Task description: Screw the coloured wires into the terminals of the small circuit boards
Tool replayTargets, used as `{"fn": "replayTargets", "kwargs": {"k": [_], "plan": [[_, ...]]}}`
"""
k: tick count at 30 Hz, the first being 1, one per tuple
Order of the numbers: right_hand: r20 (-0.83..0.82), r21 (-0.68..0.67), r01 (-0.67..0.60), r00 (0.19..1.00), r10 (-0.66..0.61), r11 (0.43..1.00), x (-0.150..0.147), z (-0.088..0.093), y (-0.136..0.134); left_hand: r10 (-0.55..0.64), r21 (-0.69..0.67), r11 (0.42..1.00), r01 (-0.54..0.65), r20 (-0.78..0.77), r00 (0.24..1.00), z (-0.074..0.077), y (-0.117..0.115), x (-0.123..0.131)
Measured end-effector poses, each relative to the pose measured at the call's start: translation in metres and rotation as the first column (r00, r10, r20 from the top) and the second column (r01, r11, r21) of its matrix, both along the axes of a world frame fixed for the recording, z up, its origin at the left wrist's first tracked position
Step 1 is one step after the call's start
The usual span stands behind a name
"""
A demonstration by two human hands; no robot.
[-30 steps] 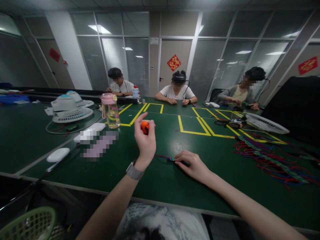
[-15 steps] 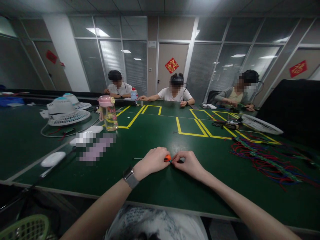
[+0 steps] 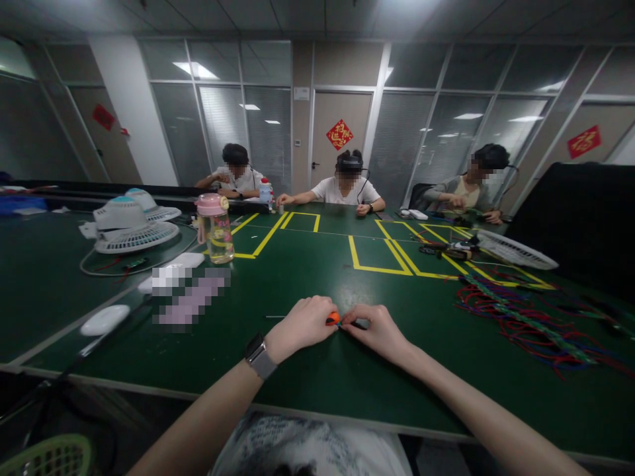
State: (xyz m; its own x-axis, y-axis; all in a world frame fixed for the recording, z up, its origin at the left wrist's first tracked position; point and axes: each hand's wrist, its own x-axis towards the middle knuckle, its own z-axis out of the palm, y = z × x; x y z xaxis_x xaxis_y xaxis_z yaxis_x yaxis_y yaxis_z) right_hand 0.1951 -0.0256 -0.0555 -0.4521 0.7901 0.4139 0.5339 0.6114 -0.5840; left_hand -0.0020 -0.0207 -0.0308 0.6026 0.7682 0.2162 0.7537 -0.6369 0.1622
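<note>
My left hand (image 3: 311, 322), wearing a watch, is closed around a screwdriver with an orange-and-black handle (image 3: 334, 318). Its thin metal shaft (image 3: 274, 317) sticks out to the left behind the hand. My right hand (image 3: 372, 325) has thumb and forefinger pinched together at the handle's right end, where a small teal spot shows. Whatever those fingertips hold is too small and covered to make out. Both hands are low over the green table (image 3: 297, 370), almost touching each other.
A pink-lidded bottle (image 3: 216, 231) and white fan heads (image 3: 129, 225) stand left. Right lies a bundle of red and blue wires with green circuit boards (image 3: 520, 320), near a fan part (image 3: 516, 250). Yellow tape (image 3: 381, 268) marks the table. Three people sit opposite.
The view has shifted slightly. Both hands hold nearly the same pose at the screwdriver's handle. Across the table, the person at left has raised a hand.
</note>
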Motion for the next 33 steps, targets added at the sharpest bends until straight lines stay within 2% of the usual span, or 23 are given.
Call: {"fn": "replayTargets", "kwargs": {"k": [3, 10, 16, 23, 33], "plan": [[0.008, -0.002, 0.006, 1.000, -0.006, 1.000, 0.000, 0.000, -0.001, -0.001, 0.007, 1.000, 0.001, 0.011, 1.000, -0.001, 0.000, 0.000], [0.028, -0.001, -0.066, 0.997, 0.066, 0.998, 0.001, 0.002, 0.003, 0.003, -0.013, 1.000, -0.003, 0.010, 1.000, 0.001, -0.002, -0.002], [0.066, -0.126, -0.041, 0.997, 0.049, 0.991, -0.003, 0.012, 0.007, 0.005, -0.017, 1.000, -0.005, -0.015, 1.000, 0.002, -0.002, -0.002], [0.162, 0.038, -0.083, 0.984, 0.075, 0.996, -0.004, 0.013, 0.000, 0.019, 0.008, 1.000, -0.018, -0.031, 0.999, 0.002, -0.002, -0.001], [0.084, -0.064, 0.034, 0.996, -0.029, 0.997, -0.004, 0.010, 0.004, 0.026, 0.002, 1.000, -0.026, -0.034, 0.999, 0.004, -0.006, 0.001]]}}
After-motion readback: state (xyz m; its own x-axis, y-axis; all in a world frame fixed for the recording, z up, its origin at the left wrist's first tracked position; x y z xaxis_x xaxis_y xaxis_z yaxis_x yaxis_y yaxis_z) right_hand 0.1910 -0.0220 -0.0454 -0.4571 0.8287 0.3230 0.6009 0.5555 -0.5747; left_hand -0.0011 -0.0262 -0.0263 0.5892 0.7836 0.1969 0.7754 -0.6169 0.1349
